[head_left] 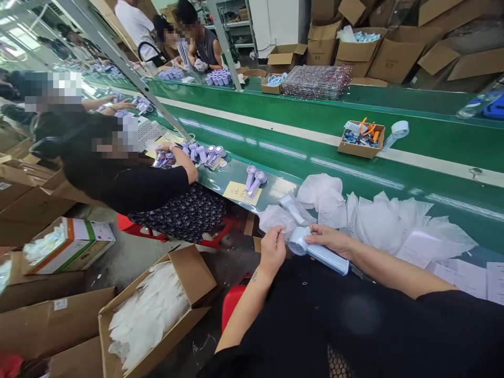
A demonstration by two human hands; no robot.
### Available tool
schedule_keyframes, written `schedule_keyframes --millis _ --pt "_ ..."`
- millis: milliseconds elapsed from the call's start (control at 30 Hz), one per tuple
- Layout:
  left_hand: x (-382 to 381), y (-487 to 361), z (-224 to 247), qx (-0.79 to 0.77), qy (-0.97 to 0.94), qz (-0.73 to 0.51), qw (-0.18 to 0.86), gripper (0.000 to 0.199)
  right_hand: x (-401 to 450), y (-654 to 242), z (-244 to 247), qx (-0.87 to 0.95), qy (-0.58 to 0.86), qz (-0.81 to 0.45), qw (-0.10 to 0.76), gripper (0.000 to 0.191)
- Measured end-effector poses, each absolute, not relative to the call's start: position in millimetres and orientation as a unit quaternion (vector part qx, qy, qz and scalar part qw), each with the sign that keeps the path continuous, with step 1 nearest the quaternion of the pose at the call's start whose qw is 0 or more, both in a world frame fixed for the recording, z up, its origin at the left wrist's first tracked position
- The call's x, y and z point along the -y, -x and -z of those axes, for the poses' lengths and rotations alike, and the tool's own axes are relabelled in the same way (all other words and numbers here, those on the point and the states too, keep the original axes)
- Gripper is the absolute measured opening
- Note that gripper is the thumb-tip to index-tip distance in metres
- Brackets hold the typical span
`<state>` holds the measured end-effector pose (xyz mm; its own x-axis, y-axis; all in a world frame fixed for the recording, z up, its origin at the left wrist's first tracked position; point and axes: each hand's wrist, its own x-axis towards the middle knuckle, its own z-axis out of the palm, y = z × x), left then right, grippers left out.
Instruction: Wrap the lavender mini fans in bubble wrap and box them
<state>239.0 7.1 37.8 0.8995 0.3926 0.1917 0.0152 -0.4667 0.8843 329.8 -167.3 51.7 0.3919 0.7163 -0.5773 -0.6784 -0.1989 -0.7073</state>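
A light blue handheld fan (326, 258) lies across the front of my body, its round head to the left and its handle to the lower right. My right hand (328, 239) is closed on it where head and handle meet. Just left of the fan head, my left hand (273, 249) is pinched closed; what sits between its fingertips is too small to make out. Beyond the hands, on the bench, a second light blue fan (293, 209) lies in a clear bubble bag. White bubble bags (388, 220) are heaped to its right.
Two purple fans (255, 181) lie by a yellow note (235, 192) on the bench. A small box of tools (360, 149) and a tape roll (398, 129) stand farther back. On my left sits a co-worker (157, 184); a carton of white bags (149, 310) is on the floor.
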Motion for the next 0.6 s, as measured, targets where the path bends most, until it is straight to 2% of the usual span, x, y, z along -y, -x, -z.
schedule_keyframes --millis 133,300,433,600 --pt "-1 -249 -42 -0.032 -0.854 -0.166 0.492 0.020 166 -324 -43 0.049 0.571 -0.520 0.633 0.050" --pt "-7 -247 -29 0.124 -0.911 -0.231 0.319 0.021 165 -326 -42 0.031 0.586 -0.482 0.651 0.042" --pt "-18 -232 -6 0.095 -0.919 -0.319 0.209 0.026 165 -325 -41 -0.029 0.580 -0.442 0.684 0.046" --pt "-9 -231 -2 0.114 -0.918 -0.324 0.197 0.027 159 -317 -35 -0.097 0.561 -0.407 0.714 0.043"
